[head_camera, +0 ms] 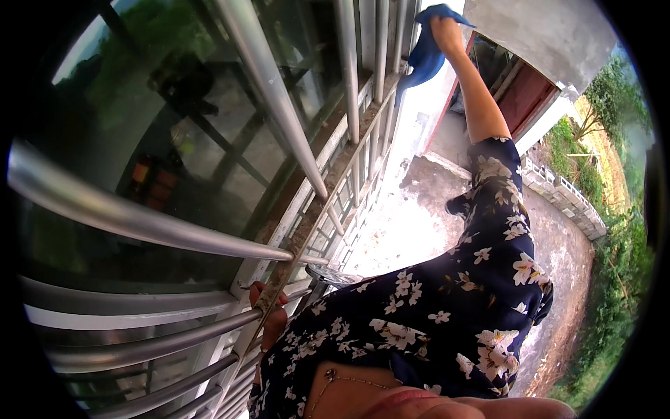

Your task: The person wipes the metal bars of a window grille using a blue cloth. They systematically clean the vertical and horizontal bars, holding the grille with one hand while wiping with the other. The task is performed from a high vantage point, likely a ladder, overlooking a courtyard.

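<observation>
High in the view, my right hand grips a blue cloth. The cloth hangs down to the far end of a window guard of round metal bars, its lower tip by the flat rail. Low on the left, the fingers of my left hand are wrapped around the guard's dirty flat crossrail. Part of that hand is hidden behind the rail. Between the bars lies dark window glass with reflections in it.
A round metal object sits below the rail, close to my sleeve. Beneath me is a sunlit concrete floor. A reddish door stands in the wall ahead. A low block wall edges the yard, with greenery beyond.
</observation>
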Available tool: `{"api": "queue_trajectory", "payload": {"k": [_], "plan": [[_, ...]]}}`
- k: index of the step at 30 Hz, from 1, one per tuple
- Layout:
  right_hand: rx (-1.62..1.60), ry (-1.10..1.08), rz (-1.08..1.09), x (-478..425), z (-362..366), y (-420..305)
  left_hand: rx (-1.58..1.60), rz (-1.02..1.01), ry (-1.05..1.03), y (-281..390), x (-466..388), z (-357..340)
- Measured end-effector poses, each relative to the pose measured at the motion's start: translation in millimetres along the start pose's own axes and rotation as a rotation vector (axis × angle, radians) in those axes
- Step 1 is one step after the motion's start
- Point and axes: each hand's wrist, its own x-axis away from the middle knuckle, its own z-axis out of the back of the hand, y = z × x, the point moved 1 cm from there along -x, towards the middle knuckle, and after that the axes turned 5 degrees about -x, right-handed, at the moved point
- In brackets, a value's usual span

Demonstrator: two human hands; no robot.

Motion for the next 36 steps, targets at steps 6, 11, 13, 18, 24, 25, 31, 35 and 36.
{"api": "queue_trajectory", "payload": {"k": [6, 11, 13, 18, 24, 25, 31, 35, 36], "plan": [[0.452, -0.263, 0.272, 34.1, -76.4, 71.0, 0.02, 0.008, -0.02, 0.8, -2.5, 2.0], [0.366, -0.386, 0.128, 64.4, -83.3, 109.9, 0.103, 0.027, -0.056, -2.2, -6.1, 3.7], [0.654, -0.724, 0.363, 55.4, -81.9, 88.9, 0.137, 0.03, -0.065, -2.2, -5.2, 4.3], [0.247, -0.426, 0.14, 90.4, -63.6, 70.1, 0.058, -0.001, -0.024, 2.5, -5.1, -1.3], [0.083, -0.227, -0.066, 78.1, -33.6, 61.0, -0.056, -0.034, 0.021, -6.3, -7.3, 0.6], [0.106, -0.179, 0.013, 65.7, -37.0, 53.3, -0.109, -0.079, 0.023, -5.3, -5.4, -0.6], [0.505, -0.36, -0.214, 96.4, -61.3, 9.4, 0.031, 0.051, 0.073, -3.4, 1.2, -2.2], [0.67, -0.606, -0.214, 104.2, -62.7, 26.5, -0.075, -0.037, 0.039, -2.2, -2.1, -2.3], [0.698, -0.648, -0.163, 107.3, -62.3, 16.8, -0.05, -0.029, 0.057, -3.7, 1.1, -0.5]]}}
